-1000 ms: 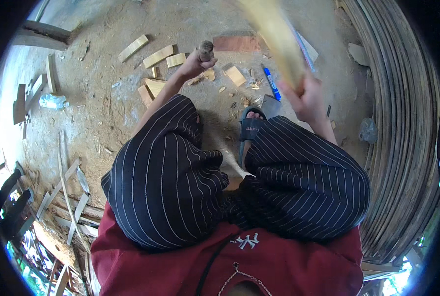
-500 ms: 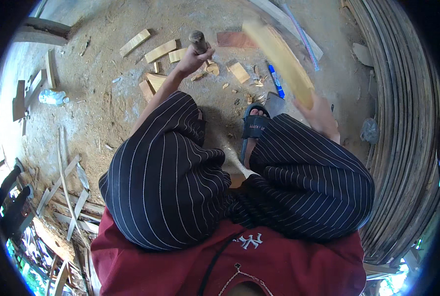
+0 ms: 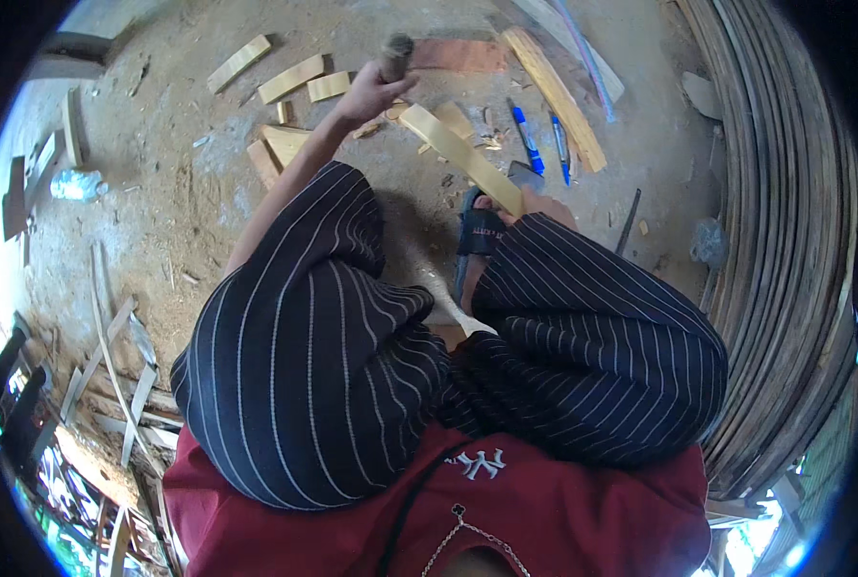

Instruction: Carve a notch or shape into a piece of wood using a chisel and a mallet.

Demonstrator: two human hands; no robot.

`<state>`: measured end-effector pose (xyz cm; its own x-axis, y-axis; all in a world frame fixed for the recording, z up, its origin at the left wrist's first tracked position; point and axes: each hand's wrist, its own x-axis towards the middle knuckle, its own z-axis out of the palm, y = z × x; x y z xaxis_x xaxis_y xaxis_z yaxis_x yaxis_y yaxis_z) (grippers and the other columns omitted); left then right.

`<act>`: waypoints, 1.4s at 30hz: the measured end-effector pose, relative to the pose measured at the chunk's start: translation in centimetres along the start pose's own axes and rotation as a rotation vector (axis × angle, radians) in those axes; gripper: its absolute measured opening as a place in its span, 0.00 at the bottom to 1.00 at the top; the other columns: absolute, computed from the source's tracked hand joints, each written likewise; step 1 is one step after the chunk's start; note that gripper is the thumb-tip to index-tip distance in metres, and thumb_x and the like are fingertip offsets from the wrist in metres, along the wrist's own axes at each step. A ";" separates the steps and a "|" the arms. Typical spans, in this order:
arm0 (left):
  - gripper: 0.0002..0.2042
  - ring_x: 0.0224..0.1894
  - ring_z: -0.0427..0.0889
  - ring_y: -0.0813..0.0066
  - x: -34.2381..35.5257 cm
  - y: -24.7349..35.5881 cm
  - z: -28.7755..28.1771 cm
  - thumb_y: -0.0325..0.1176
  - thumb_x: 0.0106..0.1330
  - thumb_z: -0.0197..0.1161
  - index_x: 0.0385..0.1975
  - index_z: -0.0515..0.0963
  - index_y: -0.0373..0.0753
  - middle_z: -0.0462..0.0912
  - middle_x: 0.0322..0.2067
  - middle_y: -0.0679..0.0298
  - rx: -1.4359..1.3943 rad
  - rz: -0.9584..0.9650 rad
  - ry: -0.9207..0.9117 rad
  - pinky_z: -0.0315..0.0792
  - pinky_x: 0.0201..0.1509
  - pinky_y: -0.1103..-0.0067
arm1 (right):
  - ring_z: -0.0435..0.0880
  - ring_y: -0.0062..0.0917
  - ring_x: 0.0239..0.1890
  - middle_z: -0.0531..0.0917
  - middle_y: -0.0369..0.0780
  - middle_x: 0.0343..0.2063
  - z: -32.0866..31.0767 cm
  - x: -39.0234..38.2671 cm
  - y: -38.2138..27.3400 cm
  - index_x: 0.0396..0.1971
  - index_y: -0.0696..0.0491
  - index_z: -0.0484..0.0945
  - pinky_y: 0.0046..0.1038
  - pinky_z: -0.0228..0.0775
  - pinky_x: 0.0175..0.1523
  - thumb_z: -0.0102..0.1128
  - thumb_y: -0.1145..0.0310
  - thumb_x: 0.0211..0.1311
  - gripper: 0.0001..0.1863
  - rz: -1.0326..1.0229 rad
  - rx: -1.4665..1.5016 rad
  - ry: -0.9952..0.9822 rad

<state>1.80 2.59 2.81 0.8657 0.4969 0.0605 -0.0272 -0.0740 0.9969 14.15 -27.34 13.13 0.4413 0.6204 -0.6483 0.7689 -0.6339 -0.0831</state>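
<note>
In my left hand, the fingers are wrapped round a stout upright handle with a round worn wooden end; its lower part is hidden, so I cannot tell the tool's kind. My right hand grips one end of a long pale wooden slat, partly behind my right knee. The slat slants to the far left, its free end just below my left hand. Behind it lies a small wood block, partly covered. A reddish board lies beyond the handle.
Several pale wood blocks lie left of my left hand. Right of the slat are a blue marker, a blue pen and a thick wooden piece. A plastic bottle lies far left; stacked long strips line the right.
My right hand has swung the slat down and to the left, from raised at the far right to near my left hand. The left hand keeps its grip; the view has shifted slightly.
</note>
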 end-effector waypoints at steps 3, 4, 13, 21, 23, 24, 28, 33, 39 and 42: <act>0.10 0.23 0.68 0.83 0.4 0.6 0.4 0.35 0.63 0.58 0.22 0.73 0.37 0.70 0.19 0.72 -0.140 -0.060 0.097 0.64 0.28 0.82 | 0.80 0.43 0.36 0.80 0.48 0.29 0.2 -0.1 0.0 0.43 0.51 0.67 0.41 0.71 0.40 0.55 0.44 0.53 0.28 0.033 0.006 -0.041; 0.10 0.25 0.68 0.84 0.4 0.9 0.6 0.35 0.63 0.58 0.23 0.73 0.37 0.71 0.20 0.72 -0.222 -0.049 0.205 0.64 0.31 0.83 | 0.81 0.42 0.36 0.81 0.48 0.30 0.2 0.0 0.1 0.43 0.51 0.67 0.40 0.71 0.41 0.56 0.44 0.52 0.28 0.099 0.006 -0.077; 0.09 0.29 0.67 0.73 -1.7 -0.9 -5.9 0.32 0.64 0.48 0.21 0.64 0.40 0.66 0.22 0.65 -1.066 -0.102 0.516 0.65 0.45 0.75 | 0.82 0.39 0.37 0.81 0.46 0.31 0.8 0.5 -0.7 0.43 0.52 0.66 0.39 0.72 0.43 0.58 0.44 0.50 0.30 0.122 -0.004 -0.110; 0.07 0.27 0.66 0.79 -2.7 -0.6 -2.1 0.28 0.63 0.52 0.22 0.66 0.38 0.67 0.21 0.69 -0.585 0.077 0.337 0.63 0.35 0.81 | 0.80 0.41 0.37 0.80 0.47 0.31 1.6 0.4 -0.1 0.41 0.54 0.67 0.39 0.70 0.43 0.57 0.49 0.53 0.25 0.105 0.134 -0.122; 0.07 0.27 0.66 0.82 -3.1 -0.1 -1.0 0.28 0.62 0.53 0.22 0.68 0.37 0.68 0.21 0.70 -0.243 -0.015 0.337 0.61 0.34 0.83 | 0.80 0.41 0.36 0.80 0.47 0.29 2.2 0.5 0.0 0.41 0.54 0.66 0.39 0.70 0.42 0.57 0.49 0.53 0.25 0.120 0.106 -0.089; 0.07 0.27 0.66 0.82 -3.2 0.2 -0.7 0.28 0.62 0.53 0.22 0.68 0.37 0.68 0.21 0.70 -0.246 -0.019 0.334 0.61 0.34 0.83 | 0.80 0.41 0.36 0.80 0.47 0.29 2.6 0.5 0.0 0.41 0.54 0.66 0.39 0.70 0.42 0.57 0.49 0.53 0.25 0.124 0.106 -0.093; 0.06 0.27 0.66 0.85 -2.9 1.2 -0.9 0.29 0.61 0.56 0.23 0.71 0.36 0.68 0.21 0.72 -0.151 -0.009 0.240 0.61 0.33 0.84 | 0.80 0.41 0.36 0.80 0.48 0.29 3.1 0.4 -0.2 0.41 0.53 0.66 0.39 0.71 0.42 0.58 0.48 0.51 0.26 0.060 0.101 -0.027; 0.07 0.26 0.67 0.86 -2.1 2.5 0.0 0.31 0.61 0.58 0.24 0.72 0.37 0.68 0.21 0.73 -0.092 0.019 0.129 0.62 0.32 0.84 | 0.80 0.41 0.37 0.80 0.47 0.30 2.3 0.5 0.2 0.42 0.53 0.66 0.39 0.71 0.43 0.58 0.48 0.51 0.27 0.121 0.094 -0.104; 0.08 0.26 0.64 0.83 -1.7 2.6 0.3 0.31 0.61 0.57 0.22 0.71 0.36 0.66 0.20 0.73 -0.081 -0.010 0.078 0.60 0.30 0.83 | 0.81 0.45 0.32 0.80 0.50 0.25 3.3 0.8 1.1 0.41 0.56 0.64 0.41 0.72 0.37 0.61 0.43 0.47 0.33 0.044 0.096 -0.039; 0.08 0.26 0.64 0.84 -1.7 1.9 -0.5 0.30 0.61 0.57 0.22 0.71 0.36 0.66 0.20 0.73 -0.036 0.030 0.046 0.60 0.30 0.82 | 0.81 0.44 0.32 0.80 0.49 0.26 2.6 0.8 0.4 0.43 0.55 0.64 0.41 0.72 0.37 0.60 0.43 0.48 0.33 0.015 0.076 -0.046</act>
<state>0.04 2.05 4.63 0.8402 0.5343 0.0920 -0.0718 -0.0585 0.9957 13.56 -28.33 10.59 0.4293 0.5898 -0.6840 0.7246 -0.6770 -0.1290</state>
